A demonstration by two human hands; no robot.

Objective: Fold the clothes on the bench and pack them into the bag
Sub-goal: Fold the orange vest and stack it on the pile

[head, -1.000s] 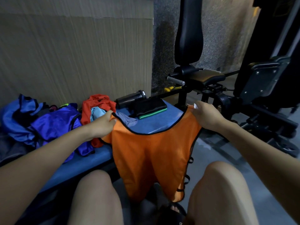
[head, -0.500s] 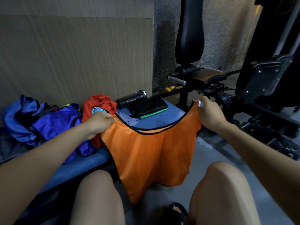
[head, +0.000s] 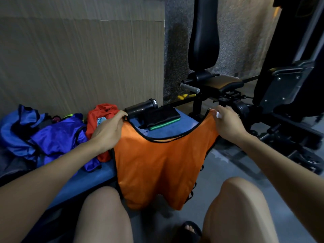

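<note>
An orange vest with black trim [head: 157, 165] hangs spread between my hands over the front edge of the blue bench [head: 91, 179]. My left hand [head: 108, 130] grips its left shoulder strap, and my right hand [head: 228, 123] pinches the right shoulder strap, where a white tag shows. Left of the vest lies a heap of clothes: a red garment [head: 100, 114], a purple vest [head: 59, 137] and a blue one [head: 15, 130]. I cannot see a bag clearly.
A black bottle [head: 142, 107] lies on the bench by folded black and green cloth [head: 163, 118]. Black gym machinery [head: 280, 95] with a padded seat stands to the right. A wood-panelled wall runs behind. My knees are at the bottom.
Both hands have lifted the orange vest up and stretched it wider, so its lower hem hangs higher. The left hand moved slightly toward the bottle.
</note>
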